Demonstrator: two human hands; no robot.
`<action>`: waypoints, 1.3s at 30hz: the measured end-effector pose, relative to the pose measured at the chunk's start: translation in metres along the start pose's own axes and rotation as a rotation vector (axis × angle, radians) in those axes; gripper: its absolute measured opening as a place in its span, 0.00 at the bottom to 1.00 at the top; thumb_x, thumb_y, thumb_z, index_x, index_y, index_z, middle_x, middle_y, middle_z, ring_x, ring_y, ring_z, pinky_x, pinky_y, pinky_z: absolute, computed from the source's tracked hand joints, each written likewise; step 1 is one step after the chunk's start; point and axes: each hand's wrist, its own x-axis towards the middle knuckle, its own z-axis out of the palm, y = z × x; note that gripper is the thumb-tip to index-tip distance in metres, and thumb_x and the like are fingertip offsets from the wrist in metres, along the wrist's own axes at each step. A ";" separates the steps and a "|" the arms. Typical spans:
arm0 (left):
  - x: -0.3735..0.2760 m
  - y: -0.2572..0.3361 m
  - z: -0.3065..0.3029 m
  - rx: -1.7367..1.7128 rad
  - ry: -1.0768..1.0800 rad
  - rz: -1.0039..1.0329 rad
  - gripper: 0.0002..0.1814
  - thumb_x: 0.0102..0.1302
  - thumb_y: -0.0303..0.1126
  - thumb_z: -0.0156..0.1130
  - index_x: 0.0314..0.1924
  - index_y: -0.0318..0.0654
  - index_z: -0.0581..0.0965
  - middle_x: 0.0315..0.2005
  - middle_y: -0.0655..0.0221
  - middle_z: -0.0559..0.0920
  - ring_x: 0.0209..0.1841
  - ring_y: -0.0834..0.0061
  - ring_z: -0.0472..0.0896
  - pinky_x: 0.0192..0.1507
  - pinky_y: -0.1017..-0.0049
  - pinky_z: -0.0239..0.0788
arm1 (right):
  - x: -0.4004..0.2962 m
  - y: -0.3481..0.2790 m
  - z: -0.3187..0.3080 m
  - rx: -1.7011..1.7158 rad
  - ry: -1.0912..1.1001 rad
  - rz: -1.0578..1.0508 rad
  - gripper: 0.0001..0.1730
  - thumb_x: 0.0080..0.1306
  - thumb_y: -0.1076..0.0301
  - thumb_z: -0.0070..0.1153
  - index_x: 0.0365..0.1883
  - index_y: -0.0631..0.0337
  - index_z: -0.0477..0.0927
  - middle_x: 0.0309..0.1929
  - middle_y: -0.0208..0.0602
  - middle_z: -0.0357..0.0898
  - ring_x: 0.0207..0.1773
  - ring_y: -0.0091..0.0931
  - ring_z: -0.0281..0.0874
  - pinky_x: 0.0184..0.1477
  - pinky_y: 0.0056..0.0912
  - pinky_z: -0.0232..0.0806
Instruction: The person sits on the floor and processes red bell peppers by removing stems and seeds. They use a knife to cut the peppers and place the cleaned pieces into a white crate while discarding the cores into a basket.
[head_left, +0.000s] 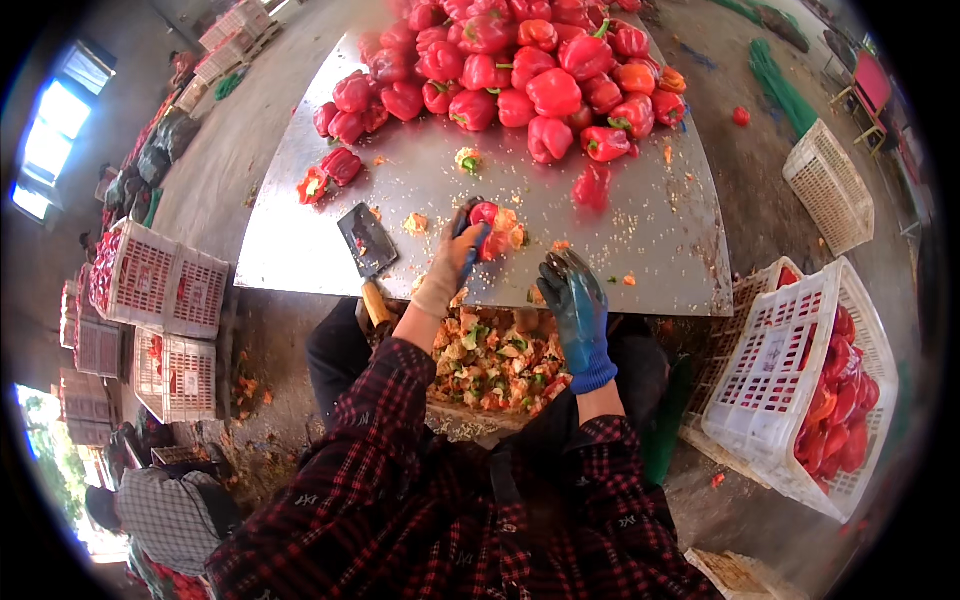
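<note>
My left hand (457, 247), in a glove, is closed around a red bell pepper (491, 231) with pale seedy core pieces at its right side. To the right, my right hand (576, 294) wears a blue-cuffed glove and lies over the table's front edge, fingers apart, with no object seen in it. A cleaver (367, 238) with a wooden handle rests left of my hands, its handle past the edge. Red bell peppers (480, 71) are heaped at the far side of the metal table (300, 247). An opened pepper (312, 185) lies at the left.
Below the table edge, between my knees, a container holds pepper cores (495, 360). White plastic crates of peppers stand at the right (757, 375) and left (169, 277). A person in a checked shirt (166, 517) is at the lower left. Seeds and scraps dot the table.
</note>
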 end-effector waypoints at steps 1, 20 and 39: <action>-0.011 0.000 0.011 -0.513 -0.125 -0.163 0.27 0.68 0.39 0.58 0.63 0.35 0.68 0.56 0.56 0.77 0.56 0.58 0.78 0.55 0.59 0.73 | -0.002 -0.001 -0.004 -0.007 0.018 0.008 0.25 0.75 0.62 0.44 0.66 0.64 0.64 0.63 0.42 0.70 0.64 0.36 0.70 0.65 0.42 0.65; -0.074 -0.025 0.109 -0.048 0.015 0.031 0.19 0.69 0.37 0.45 0.51 0.32 0.74 0.42 0.59 0.81 0.42 0.64 0.80 0.46 0.68 0.72 | -0.004 0.012 -0.008 -0.333 0.175 -0.325 0.24 0.72 0.69 0.49 0.64 0.67 0.67 0.57 0.35 0.74 0.56 0.22 0.73 0.59 0.25 0.67; -0.078 0.012 0.106 -0.462 -0.338 -0.366 0.15 0.73 0.42 0.54 0.52 0.41 0.76 0.32 0.73 0.83 0.28 0.79 0.81 0.30 0.77 0.74 | -0.023 -0.010 -0.006 -0.054 -0.039 -0.203 0.21 0.76 0.65 0.39 0.60 0.70 0.70 0.58 0.38 0.75 0.59 0.26 0.73 0.61 0.29 0.65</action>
